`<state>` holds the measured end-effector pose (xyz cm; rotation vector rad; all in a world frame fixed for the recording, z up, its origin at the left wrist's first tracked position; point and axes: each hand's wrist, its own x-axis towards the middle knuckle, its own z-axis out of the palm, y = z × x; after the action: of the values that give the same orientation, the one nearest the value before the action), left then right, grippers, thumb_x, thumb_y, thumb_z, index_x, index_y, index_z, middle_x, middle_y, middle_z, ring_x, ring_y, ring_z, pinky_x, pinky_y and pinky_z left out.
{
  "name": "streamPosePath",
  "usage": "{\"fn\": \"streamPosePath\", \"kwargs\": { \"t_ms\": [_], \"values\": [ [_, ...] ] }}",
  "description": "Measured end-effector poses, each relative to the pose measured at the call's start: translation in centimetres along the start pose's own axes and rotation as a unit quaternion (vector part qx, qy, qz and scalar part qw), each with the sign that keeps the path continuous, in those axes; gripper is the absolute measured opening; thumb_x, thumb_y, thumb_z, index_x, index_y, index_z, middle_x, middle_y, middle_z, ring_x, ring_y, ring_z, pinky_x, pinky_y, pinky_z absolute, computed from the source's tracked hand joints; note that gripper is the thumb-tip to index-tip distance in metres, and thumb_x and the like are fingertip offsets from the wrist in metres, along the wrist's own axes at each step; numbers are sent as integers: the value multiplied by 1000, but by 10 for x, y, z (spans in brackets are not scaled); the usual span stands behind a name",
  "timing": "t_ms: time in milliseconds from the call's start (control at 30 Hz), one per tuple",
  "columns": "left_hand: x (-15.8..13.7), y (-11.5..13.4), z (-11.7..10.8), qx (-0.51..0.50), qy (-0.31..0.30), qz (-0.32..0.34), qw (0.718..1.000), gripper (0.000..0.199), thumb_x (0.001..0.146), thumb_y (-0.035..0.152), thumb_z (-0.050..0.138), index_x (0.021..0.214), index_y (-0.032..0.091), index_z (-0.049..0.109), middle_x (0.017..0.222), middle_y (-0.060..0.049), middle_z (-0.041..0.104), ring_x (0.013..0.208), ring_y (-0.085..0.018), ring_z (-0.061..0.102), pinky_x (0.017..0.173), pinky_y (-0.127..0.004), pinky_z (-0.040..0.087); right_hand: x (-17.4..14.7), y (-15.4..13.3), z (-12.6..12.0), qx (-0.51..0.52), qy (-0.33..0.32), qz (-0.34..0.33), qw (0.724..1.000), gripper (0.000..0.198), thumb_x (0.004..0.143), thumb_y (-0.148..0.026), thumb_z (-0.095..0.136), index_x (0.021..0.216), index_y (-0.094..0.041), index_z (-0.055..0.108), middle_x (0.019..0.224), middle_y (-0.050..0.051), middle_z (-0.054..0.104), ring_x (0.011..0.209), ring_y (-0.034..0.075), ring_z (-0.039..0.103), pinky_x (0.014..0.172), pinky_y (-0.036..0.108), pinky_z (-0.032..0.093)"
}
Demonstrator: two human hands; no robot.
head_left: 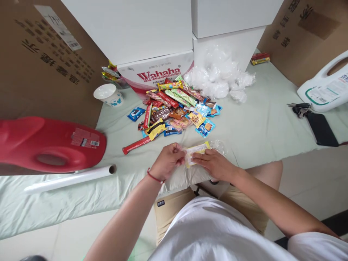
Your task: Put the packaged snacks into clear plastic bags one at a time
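Note:
A yellow-and-white snack packet (199, 148) lies near the table's front edge, with crinkled clear plastic (219, 146) around it, seen best at its right end. My left hand (170, 158), with a red cord on the wrist, is closed in a pinch at the packet's left end, on what looks like the clear plastic. Across the packet rests my right hand (213, 163), its fingers over the front and its thumb near the upper edge. Just beyond the hands is a pile of wrapped snacks (174, 105). A red stick packet (136, 145) lies to the left.
Crumpled clear plastic bags (221, 78) sit behind the pile, by a Wahaha carton (160, 72). At left are a paper cup (108, 95), a red jug (54, 145) and a white roll (70, 179). Keys (300, 108), a phone (322, 128) and a white jug (326, 87) are at right.

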<state>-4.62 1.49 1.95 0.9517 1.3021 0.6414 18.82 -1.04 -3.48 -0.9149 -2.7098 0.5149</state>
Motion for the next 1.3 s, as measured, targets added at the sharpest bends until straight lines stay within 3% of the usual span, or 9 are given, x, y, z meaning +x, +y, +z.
{"fn": "streamPosePath", "kwargs": {
  "t_ms": [100,200,367,467,600,833,967,1100,1300],
  "values": [
    [11,-6,35,-71,38,-5,997,18,79,32,70,86,18,61,70,0,65,60,-12,61,61,-25,50,-1,-4,-6,45,20,-6,999,55,96,-8,49,148,-20,60,154,12,58,120,28,60,102,49,49],
    [12,-24,59,82,96,111,986,22,92,26,54,104,17,69,87,-5,67,78,-18,68,76,-34,59,-13,0,-23,158,61,-12,985,42,97,-13,52,133,-22,69,136,10,71,119,25,63,105,46,50],
    [1,-53,79,393,121,330,850,40,95,14,47,132,13,64,113,-15,61,101,-24,66,96,-42,58,-33,38,-54,202,296,300,884,31,105,-35,47,122,-22,69,111,9,76,105,22,68,91,36,53],
    [1,-64,87,456,157,367,796,49,96,12,46,145,12,53,115,-16,60,104,-26,64,96,-44,57,-24,60,-55,154,211,412,873,40,100,-43,55,128,-17,66,99,9,77,98,25,67,83,34,50],
    [4,-71,90,478,181,379,771,53,99,14,46,151,13,46,122,-18,59,113,-29,61,98,-47,56,-17,63,-52,213,55,381,898,32,91,-46,65,103,-18,73,74,2,67,71,18,60,67,28,42],
    [5,-70,82,465,159,382,782,46,101,18,43,144,6,53,121,-19,59,113,-29,60,100,-45,57,-90,75,-74,391,179,399,810,38,84,-57,70,87,-19,69,74,-2,58,68,13,49,68,27,40],
    [7,-73,79,459,159,386,784,47,100,18,45,145,8,53,122,-18,58,113,-29,60,100,-45,57,-104,82,-60,271,204,422,841,36,85,-53,70,99,-20,73,83,2,61,70,16,51,69,30,42],
    [8,-74,79,457,160,392,782,47,99,18,46,145,8,54,122,-18,58,114,-29,60,101,-44,57,-75,79,-43,185,162,348,905,43,86,-48,73,120,-20,73,110,10,66,86,21,58,84,35,47],
    [6,-72,79,450,161,388,788,46,100,18,46,143,6,56,122,-20,59,113,-30,61,99,-45,57,-51,77,-48,218,124,279,927,17,85,-35,71,91,-20,71,97,8,69,94,23,56,89,36,44]
  ]
}}
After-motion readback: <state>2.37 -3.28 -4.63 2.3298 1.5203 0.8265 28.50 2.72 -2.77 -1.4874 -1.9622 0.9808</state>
